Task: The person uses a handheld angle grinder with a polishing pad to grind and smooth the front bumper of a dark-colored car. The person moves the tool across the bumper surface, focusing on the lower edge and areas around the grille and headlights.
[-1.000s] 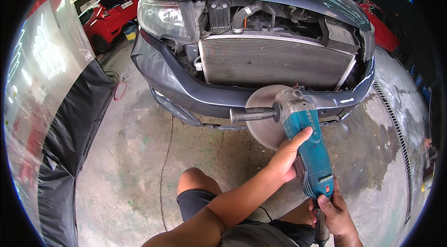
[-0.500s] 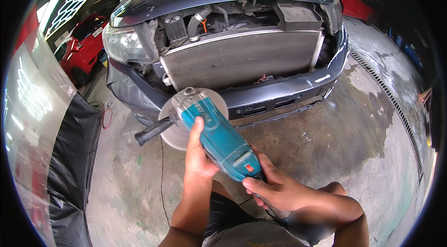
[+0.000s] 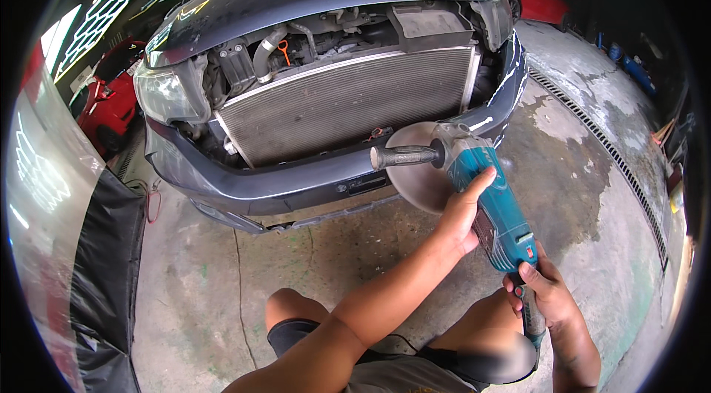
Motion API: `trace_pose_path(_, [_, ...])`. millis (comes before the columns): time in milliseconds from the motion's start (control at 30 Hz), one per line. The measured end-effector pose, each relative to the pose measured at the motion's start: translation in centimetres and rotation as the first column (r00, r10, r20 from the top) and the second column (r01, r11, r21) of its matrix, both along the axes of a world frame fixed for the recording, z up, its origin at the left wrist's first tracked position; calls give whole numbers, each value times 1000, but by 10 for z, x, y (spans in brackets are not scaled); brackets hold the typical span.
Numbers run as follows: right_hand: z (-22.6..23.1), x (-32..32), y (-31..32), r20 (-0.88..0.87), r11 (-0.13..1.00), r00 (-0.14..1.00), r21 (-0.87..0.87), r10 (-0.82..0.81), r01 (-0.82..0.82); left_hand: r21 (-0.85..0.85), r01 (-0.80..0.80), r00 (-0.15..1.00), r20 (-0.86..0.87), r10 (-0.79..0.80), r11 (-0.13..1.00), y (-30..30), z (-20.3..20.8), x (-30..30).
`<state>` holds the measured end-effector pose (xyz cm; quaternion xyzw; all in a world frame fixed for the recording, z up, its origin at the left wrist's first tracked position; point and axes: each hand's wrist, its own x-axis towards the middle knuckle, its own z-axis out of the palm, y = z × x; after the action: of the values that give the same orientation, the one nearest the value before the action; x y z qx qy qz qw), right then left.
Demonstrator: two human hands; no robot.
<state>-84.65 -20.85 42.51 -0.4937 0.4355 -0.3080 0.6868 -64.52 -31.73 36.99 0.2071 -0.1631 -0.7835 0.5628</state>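
One left hand [image 3: 464, 217], one right hand [image 3: 546, 291], both curled around one teal power tool [image 3: 502, 208]

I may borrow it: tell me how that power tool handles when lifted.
The power tool likely feels heavy, given its metal head and thick body. The wide disc at one end probably makes it tip that way.

Power tool [image 3: 508, 209]: teal body, grey metal head [image 3: 459, 137], red button [image 3: 530, 252] towards the rear. Slants from far left to near right. Dark side handle [image 3: 404, 156] juts left. Pale round disc [image 3: 416, 187] overlaps dark bumper [image 3: 292, 187] in view; contact unclear.
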Motion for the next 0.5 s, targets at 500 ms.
trace_pose_path(500, [-109,141,30,-154,679,924,-637,351,-364,-169,-393,895,155,418,904,143,-44,170])
